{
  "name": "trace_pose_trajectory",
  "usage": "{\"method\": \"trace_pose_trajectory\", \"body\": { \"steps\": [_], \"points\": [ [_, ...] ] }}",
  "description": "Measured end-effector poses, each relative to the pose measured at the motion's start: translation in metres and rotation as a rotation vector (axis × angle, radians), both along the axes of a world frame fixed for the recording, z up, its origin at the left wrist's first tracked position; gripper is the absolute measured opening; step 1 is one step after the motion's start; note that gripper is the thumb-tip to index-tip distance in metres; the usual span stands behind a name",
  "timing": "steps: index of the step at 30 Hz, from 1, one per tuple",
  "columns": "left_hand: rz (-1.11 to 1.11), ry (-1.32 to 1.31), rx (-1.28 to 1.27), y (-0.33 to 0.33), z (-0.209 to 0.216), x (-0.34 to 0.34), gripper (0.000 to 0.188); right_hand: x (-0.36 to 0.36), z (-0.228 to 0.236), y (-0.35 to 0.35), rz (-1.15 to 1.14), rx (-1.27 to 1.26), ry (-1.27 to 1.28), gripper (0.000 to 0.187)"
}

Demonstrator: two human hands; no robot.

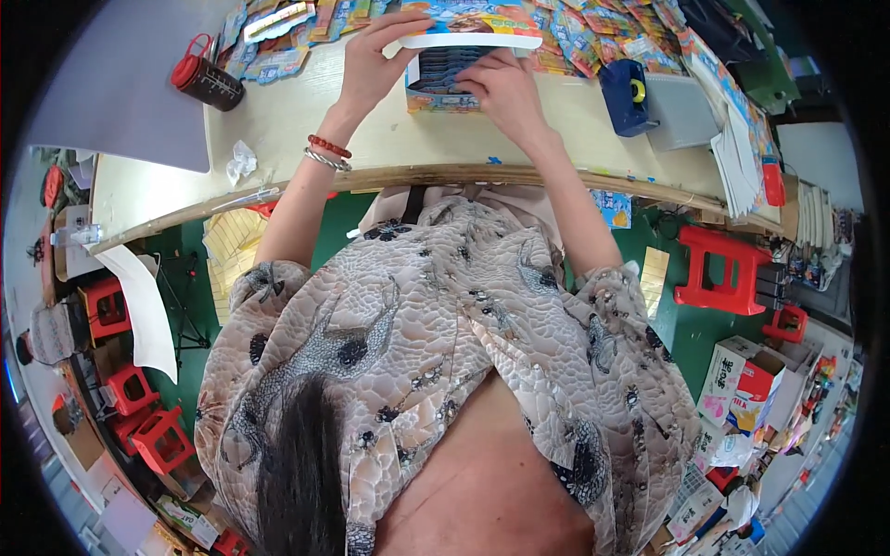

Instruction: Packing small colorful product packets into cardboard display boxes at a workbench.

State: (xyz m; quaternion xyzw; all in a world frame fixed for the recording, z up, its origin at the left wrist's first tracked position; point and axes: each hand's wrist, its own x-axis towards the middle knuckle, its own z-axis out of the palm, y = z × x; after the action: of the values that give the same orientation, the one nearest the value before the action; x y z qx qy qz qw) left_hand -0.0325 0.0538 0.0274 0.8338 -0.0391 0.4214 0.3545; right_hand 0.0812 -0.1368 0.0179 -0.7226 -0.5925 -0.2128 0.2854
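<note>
Bottle (209,85) and crumpled tissue (242,162) lie on the left of the counter (399,144) from my remote view, clear of the work. Right of them, the left hand (380,60) pinches the left corner of a raised lid (477,30), fingers over it and thumb under. Below that lid, near the middle of the counter, the open box (445,104) holds a row of dark packets (438,67). The right hand (499,85) has its fingers narrowed inside the opening, against the row; I can't tell whether they grip a packet. I would hold the lid high, press the packets square with flat fingertips, and avoid bending their top edges or bowing the thin wall.

For print, left to right: the bottle carries pale scale marks; the lid shows bright blue and orange artwork, its lettering too slanted for me to read; the loose packets (575,42) beyond are busily printed but small; the white carton (730,382) down on the right bears large dark characters.
</note>
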Motion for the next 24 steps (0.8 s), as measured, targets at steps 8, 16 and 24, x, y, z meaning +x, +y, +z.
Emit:
{"method": "trace_pose_trajectory", "body": {
  "steps": [8, 16, 24],
  "points": [
    [-0.005, 0.009, 0.137, -0.007, 0.001, -0.011, 0.030, 0.013, 0.007, 0.011, 0.163, -0.365, -0.125, 0.022],
    [-0.051, 0.066, 0.030, -0.003, -0.007, -0.008, 0.027, 0.005, 0.011, 0.014, 0.161, -0.404, -0.222, 0.010],
    [-0.038, 0.082, 0.017, -0.009, -0.009, -0.010, 0.031, -0.001, -0.003, -0.034, 0.089, -0.059, -0.130, 0.022]
  ]
}}
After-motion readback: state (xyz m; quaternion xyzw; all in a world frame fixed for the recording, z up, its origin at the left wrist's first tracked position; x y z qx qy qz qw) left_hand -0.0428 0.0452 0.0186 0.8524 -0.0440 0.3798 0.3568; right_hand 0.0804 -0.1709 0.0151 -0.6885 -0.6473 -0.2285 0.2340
